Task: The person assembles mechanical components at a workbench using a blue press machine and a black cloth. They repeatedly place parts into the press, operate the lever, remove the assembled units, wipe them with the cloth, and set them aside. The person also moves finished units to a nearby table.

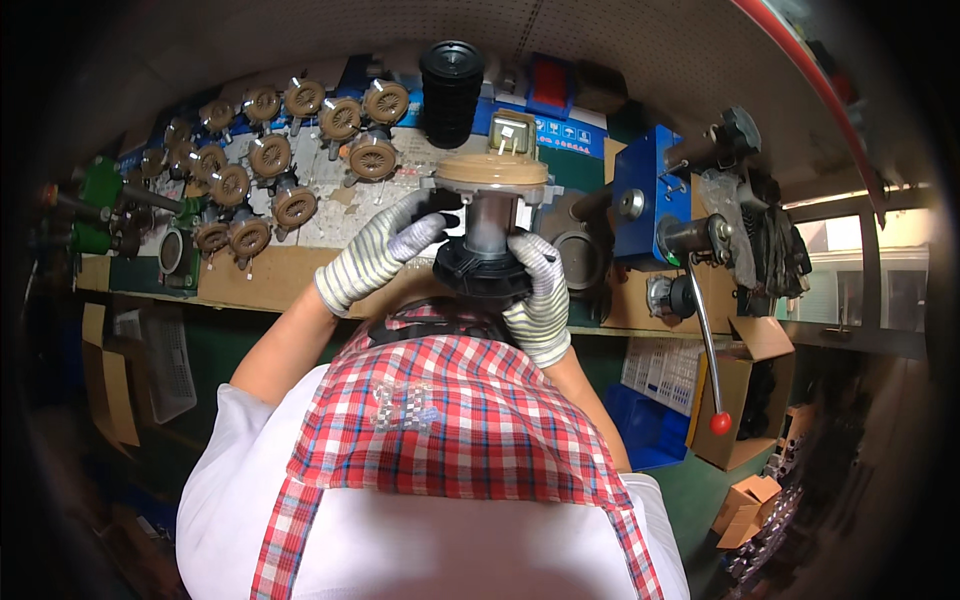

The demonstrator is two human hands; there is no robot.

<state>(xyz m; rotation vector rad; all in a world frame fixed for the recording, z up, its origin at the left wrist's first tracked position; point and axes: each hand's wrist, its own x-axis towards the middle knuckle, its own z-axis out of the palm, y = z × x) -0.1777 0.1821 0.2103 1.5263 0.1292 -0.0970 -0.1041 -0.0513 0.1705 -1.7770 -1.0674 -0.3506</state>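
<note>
Over the bench's front edge, my hands are around an upright assembly with a broad tan disc (492, 170) on top, a grey metal cylinder (490, 222) below it and a black round base (483, 272). My right hand (541, 290), in a striped glove with dark fingertips, is closed on the right side of the base. At the cylinder's left, my left hand (385, 248), gloved alike, has its fingers curled against the assembly; their exact contact is partly hidden. Several similar units with tan slotted discs (295, 207) stand on the bench to the left.
Behind the assembly rises a stack of black ribbed round parts (452, 95), with a square greenish part (513, 132) beside it. A blue press (640, 200) at the right has a long lever with a red knob (720, 423). Cardboard boxes (745, 400) and a blue bin (645, 430) stand below.
</note>
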